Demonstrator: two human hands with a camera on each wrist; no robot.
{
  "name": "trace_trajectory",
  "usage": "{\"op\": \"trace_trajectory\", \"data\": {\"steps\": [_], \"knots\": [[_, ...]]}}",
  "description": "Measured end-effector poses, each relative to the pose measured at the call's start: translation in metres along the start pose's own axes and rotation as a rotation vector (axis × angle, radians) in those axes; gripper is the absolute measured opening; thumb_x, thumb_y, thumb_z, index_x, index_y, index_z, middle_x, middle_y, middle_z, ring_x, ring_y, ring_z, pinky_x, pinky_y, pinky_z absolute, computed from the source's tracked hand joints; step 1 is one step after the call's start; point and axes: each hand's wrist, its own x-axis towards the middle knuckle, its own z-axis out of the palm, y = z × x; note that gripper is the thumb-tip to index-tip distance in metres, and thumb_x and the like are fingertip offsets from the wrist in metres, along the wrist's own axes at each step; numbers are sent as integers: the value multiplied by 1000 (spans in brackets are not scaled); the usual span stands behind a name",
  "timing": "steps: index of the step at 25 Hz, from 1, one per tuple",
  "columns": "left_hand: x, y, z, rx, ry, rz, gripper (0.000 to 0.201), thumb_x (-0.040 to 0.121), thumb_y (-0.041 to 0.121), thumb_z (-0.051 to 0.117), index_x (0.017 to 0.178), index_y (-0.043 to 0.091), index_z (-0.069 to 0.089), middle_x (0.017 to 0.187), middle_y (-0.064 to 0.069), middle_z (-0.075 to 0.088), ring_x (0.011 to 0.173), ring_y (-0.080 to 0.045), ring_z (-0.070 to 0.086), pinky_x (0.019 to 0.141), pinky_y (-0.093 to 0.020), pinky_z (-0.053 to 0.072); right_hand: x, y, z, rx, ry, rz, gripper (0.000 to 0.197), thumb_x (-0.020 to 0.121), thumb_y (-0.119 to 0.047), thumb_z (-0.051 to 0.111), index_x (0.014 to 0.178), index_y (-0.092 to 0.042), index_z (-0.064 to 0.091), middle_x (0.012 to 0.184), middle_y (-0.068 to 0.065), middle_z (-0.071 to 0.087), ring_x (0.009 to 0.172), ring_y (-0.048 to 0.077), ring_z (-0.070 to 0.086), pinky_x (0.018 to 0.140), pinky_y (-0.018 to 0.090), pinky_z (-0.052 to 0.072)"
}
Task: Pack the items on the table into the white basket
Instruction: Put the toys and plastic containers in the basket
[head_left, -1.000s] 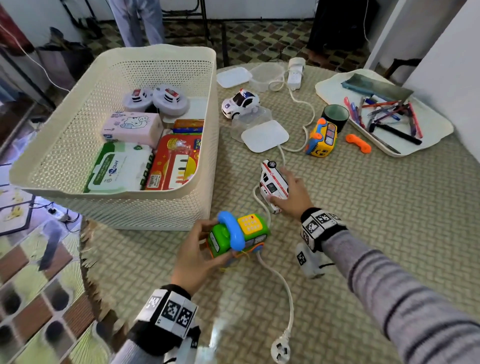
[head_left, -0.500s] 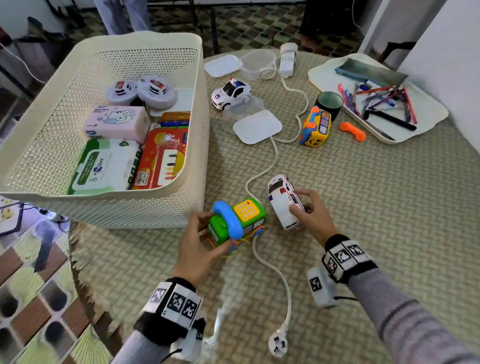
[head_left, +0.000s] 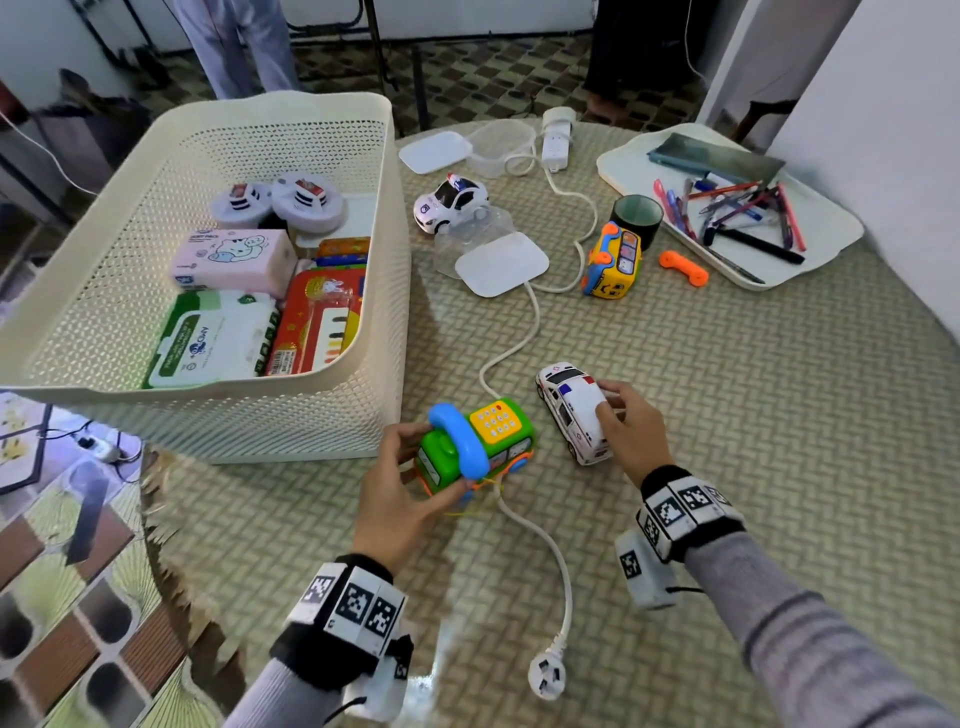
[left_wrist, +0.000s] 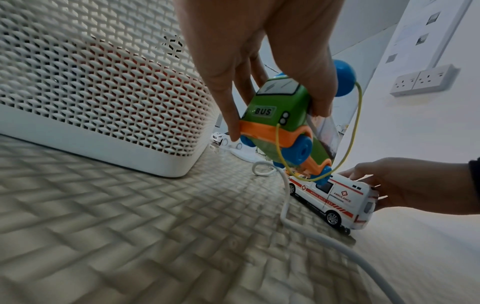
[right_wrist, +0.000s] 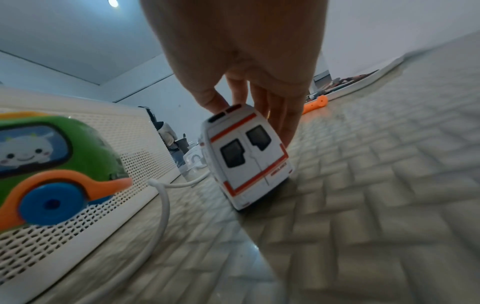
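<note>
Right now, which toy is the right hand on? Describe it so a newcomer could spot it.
Start at the white basket; near its front right corner two toys sit on the woven table mat. The right hand grips the white toy ambulance, with red stripes and crosses, unlike the green phone bus beside it.

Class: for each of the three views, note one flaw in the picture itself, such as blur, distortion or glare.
Head view: wide-angle bending, smeared table edge lower left. Left wrist view: tablecloth blurred, green toy bus sharp. Right wrist view: foreground cloth blurred, toy ambulance fairly sharp, light dim and bluish.
</note>
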Motion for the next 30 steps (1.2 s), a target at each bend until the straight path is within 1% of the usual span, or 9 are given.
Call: {"op": "trace_trajectory", "data": {"steps": [2,4,6,9,13,17,21,26,30], "knots": [[0,4,-2,-5,6,10,66,51,31,86,106,25,50,108,4,62,92,-2,60,73,-11,47,1,-5,6,-56,-5,-8,54,88,-31,63,135,-12,44,127,11,56,114,26,55,96,45,46],[-1,9,-4,-13,15,31,64,53,25,86,106,25,50,108,1,61,92,-2,60,73,-10,47,3,-11,13,-199,-80,-13,80,79,-49,70,142,-15,33,136,9,50,121,28,50,98,45,44],[-2,12,-4,-21,19,41,64,52,24,86,105,26,50,108,0,62,93,-5,61,73,-11,47,5,-14,19,-360,-150,19,95,74,-55,72,146,-16,23,141,8,47,125,30,49,97,42,44],[-6,16,-8,-22,44,57,65,50,26,88,104,26,51,108,-3,63,96,-11,61,76,-14,49,4,-19,18,-478,-143,48,87,75,-55,71,141,-18,29,133,7,55,116,30,55,86,39,46],[-14,25,-11,15,36,92,65,50,39,84,105,28,51,107,0,63,98,-11,61,81,-17,48,-18,-26,7,-453,-15,16,71,74,-52,73,131,-25,42,115,5,64,106,29,60,79,36,47],[-14,43,-11,59,17,159,66,53,23,89,108,19,53,105,2,64,95,-7,61,80,-16,48,-46,-32,-7,-340,41,-47,69,67,-57,76,125,-33,46,109,-1,66,100,24,62,77,33,49],[-11,69,-17,78,-14,249,64,56,12,90,109,13,54,104,3,65,93,-3,62,78,-13,48,-75,-50,-19,-288,139,-163,66,66,-59,77,119,-28,53,103,-4,68,92,20,64,69,31,49],[-1,102,-36,71,-42,369,63,57,16,90,109,22,53,103,8,66,95,-4,62,76,-17,50,-109,-78,-23,-245,239,-279,65,66,-55,78,117,-22,55,84,2,67,78,25,63,63,36,48],[14,117,-68,40,-125,443,64,58,21,90,110,23,54,106,7,66,99,-9,63,79,-22,51,-136,-102,-7,-201,348,-273,64,64,-55,79,114,-23,57,84,3,69,77,25,65,64,41,52]]}}
